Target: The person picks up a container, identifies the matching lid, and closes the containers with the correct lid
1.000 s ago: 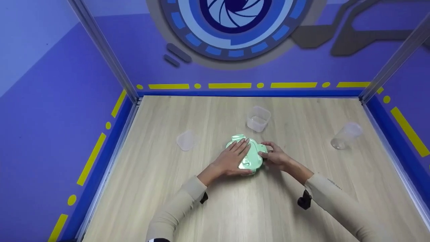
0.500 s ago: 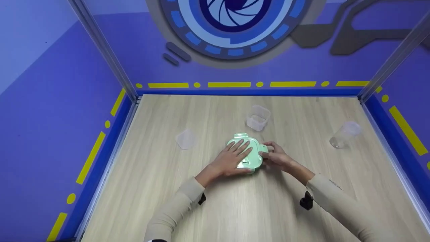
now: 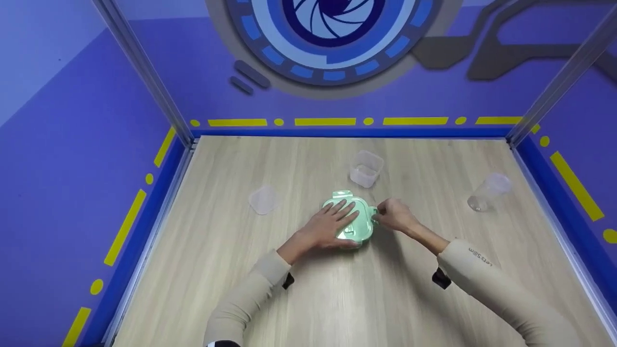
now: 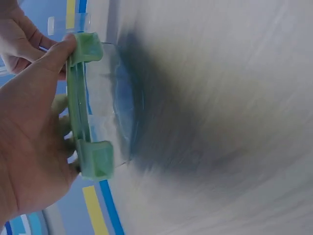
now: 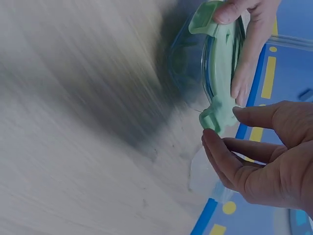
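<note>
A clear food container [image 4: 105, 98] with a green snap-on lid [image 3: 361, 220] sits on the table in the middle of the head view. Spread across the lid's top, my left hand [image 3: 327, 227] presses on it with straight fingers, its thumb at the near edge. At the right side my right hand [image 3: 396, 215] pinches a locking flap [image 5: 211, 119] between thumb and fingertips. In the left wrist view two flaps [image 4: 97, 161] angle outward from the rim. The far flap [image 3: 342, 193] also sticks out. My left hand covers the lid's left part.
Behind the container stands an open clear square tub [image 3: 366, 169]. A translucent flat lid [image 3: 263, 200] lies to the left. Off to the right is a clear cylindrical jar [image 3: 489, 193]. Blue panels [image 3: 318, 103] wall in the wooden table [image 3: 231, 164].
My right hand has turned its knuckles upward, its fingers now curled more tightly at the right flap. My left hand stays on the lid. The whole head view has shifted slightly.
</note>
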Demonstrator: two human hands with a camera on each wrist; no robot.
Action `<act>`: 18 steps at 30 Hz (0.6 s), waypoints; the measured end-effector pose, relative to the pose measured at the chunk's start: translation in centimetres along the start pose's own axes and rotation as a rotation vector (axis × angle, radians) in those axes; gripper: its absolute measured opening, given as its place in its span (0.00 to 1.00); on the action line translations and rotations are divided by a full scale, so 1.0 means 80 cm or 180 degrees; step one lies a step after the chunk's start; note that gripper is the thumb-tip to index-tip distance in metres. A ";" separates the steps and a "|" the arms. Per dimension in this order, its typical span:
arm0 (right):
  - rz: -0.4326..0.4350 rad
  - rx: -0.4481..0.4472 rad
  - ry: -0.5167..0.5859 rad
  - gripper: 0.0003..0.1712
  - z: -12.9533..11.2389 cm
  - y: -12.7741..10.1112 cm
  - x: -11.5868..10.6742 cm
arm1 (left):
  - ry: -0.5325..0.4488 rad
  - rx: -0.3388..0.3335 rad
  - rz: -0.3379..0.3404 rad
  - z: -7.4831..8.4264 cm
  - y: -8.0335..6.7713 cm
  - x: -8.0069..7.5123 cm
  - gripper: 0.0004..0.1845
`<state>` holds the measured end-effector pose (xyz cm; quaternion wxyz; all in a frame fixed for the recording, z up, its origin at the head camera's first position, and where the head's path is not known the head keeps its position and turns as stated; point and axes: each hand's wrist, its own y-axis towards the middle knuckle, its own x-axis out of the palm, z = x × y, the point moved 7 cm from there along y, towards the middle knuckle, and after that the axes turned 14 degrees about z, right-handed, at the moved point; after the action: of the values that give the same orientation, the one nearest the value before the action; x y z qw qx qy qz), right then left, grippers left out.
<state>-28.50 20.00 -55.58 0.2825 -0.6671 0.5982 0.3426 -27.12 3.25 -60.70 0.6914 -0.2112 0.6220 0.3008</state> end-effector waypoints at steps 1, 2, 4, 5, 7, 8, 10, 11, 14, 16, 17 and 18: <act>-0.0042 0.0000 -0.0027 0.11 -0.002 0.001 0.003 | 0.0034 0.0001 -0.0015 -0.001 -0.001 0.000 0.48; -0.0082 0.0021 -0.0048 0.13 -0.002 0.002 0.005 | 0.0058 0.0008 -0.0026 -0.002 -0.002 0.000 0.48; -0.0158 0.0048 -0.0080 0.17 -0.004 0.004 0.010 | 0.0073 0.0019 -0.0033 -0.002 -0.004 0.002 0.48; -0.0206 0.0067 -0.0084 0.18 -0.004 0.005 0.013 | 0.0063 0.0019 -0.0032 -0.003 -0.005 0.003 0.48; -0.0266 0.0106 -0.0066 0.21 -0.005 0.007 0.017 | 0.0024 0.0012 0.0001 -0.003 -0.005 0.004 0.48; -0.0291 0.0120 -0.0060 0.22 -0.005 0.008 0.019 | -0.0004 0.0014 0.0020 -0.004 -0.005 0.006 0.48; -0.0348 0.0147 -0.0022 0.22 -0.006 0.010 0.022 | -0.0044 0.0016 0.0046 -0.004 -0.004 0.008 0.47; -0.0387 0.0199 0.0011 0.22 -0.005 0.011 0.023 | -0.0047 0.0022 0.0066 -0.004 -0.003 0.008 0.47; -0.0503 0.0404 0.0149 0.17 -0.001 0.013 0.025 | -0.0044 0.0038 0.0106 -0.004 -0.002 0.010 0.47; -0.0560 0.0627 0.0266 0.10 0.004 0.014 0.025 | -0.0032 0.0045 0.0121 -0.003 -0.002 0.010 0.48; -0.0576 0.0732 0.0324 0.08 0.006 0.015 0.026 | -0.0023 0.0044 0.0129 -0.004 -0.003 0.011 0.48; -0.0586 0.0837 0.0390 0.08 0.009 0.016 0.027 | -0.0019 0.0038 0.0134 -0.004 -0.003 0.011 0.48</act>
<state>-29.73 19.10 -57.73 0.3606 -0.6960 0.5902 0.1928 -27.16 2.96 -61.65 0.6880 -0.1930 0.6260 0.3122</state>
